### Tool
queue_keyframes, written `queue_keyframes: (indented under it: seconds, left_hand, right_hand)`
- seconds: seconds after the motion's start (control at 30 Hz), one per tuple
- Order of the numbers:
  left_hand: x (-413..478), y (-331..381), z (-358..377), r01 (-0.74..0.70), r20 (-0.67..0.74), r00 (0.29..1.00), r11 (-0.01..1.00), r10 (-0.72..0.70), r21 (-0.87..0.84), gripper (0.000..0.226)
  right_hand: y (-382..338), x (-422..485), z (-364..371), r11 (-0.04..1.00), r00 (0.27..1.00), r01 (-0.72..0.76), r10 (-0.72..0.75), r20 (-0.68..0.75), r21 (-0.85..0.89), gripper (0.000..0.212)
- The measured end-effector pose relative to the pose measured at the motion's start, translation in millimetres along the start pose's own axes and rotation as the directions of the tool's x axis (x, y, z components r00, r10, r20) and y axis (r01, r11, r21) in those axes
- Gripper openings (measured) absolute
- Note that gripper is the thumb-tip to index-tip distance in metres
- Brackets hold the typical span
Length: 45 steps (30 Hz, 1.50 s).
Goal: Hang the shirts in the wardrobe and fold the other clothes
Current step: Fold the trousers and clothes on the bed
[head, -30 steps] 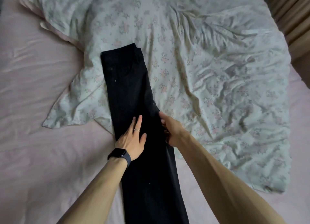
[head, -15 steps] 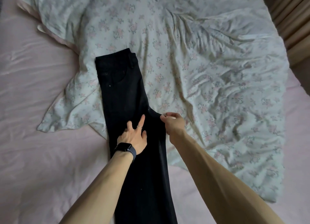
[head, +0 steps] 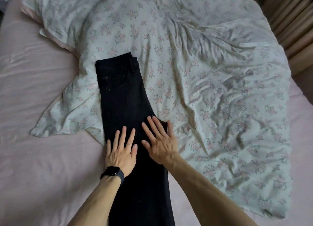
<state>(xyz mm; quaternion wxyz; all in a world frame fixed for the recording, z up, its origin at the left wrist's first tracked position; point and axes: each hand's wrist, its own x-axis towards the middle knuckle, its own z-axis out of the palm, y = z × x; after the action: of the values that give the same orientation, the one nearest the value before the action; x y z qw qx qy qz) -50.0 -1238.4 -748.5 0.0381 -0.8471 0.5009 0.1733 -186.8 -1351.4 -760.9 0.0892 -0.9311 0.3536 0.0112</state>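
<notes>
Both hands flat, fingers straight, holding nothing: left hand [head: 121, 152] and right hand [head: 160, 141] press side by side on the black trousers [head: 123, 97] mid-length. Trousers' long axis runs near-far on the bed [head: 33, 93], waistband at the far end on the floral duvet [head: 211, 73]. Next fold probably runs along that axis.

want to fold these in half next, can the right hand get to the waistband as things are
Probably yes. The right hand lies flat on the trousers, and the waistband sits uncovered further up, nothing between them.
</notes>
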Motion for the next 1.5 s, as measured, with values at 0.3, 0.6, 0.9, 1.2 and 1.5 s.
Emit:
queue_keyframes:
  seconds: [0.3,0.6,0.9,1.2,1.5]
  left_hand:
    - [-131.7,-15.8,51.6,0.015,-0.056,0.998,0.999,-0.017,-0.044,0.067]
    - [-288.5,-0.5,99.3,0.150,-0.037,0.986,0.963,-0.163,-0.222,0.071]
    - [-431.6,11.4,134.8,0.553,0.379,0.784,0.275,-0.492,-0.787,0.045]
    - [-519.9,0.6,163.4,0.623,0.527,0.781,0.360,-0.333,-0.695,0.015]
    - [-594.2,15.1,94.8,0.619,0.518,0.782,0.338,-0.346,-0.709,0.044]
  right_hand:
    - [-63.2,-109.6,0.5,0.997,0.997,-0.002,0.008,-0.074,0.083,0.067]
    - [-98.3,-303.8,33.5,0.895,0.927,-0.376,0.361,0.104,0.239,0.070]
    - [-100.8,-426.4,15.2,0.242,0.691,-0.702,0.462,0.557,0.670,0.037]
    - [-104.6,-520.7,24.6,0.277,0.689,-0.724,0.249,0.681,0.631,0.020]
    - [-136.8,-594.8,-50.1,0.307,0.672,-0.740,0.337,0.659,0.598,0.023]
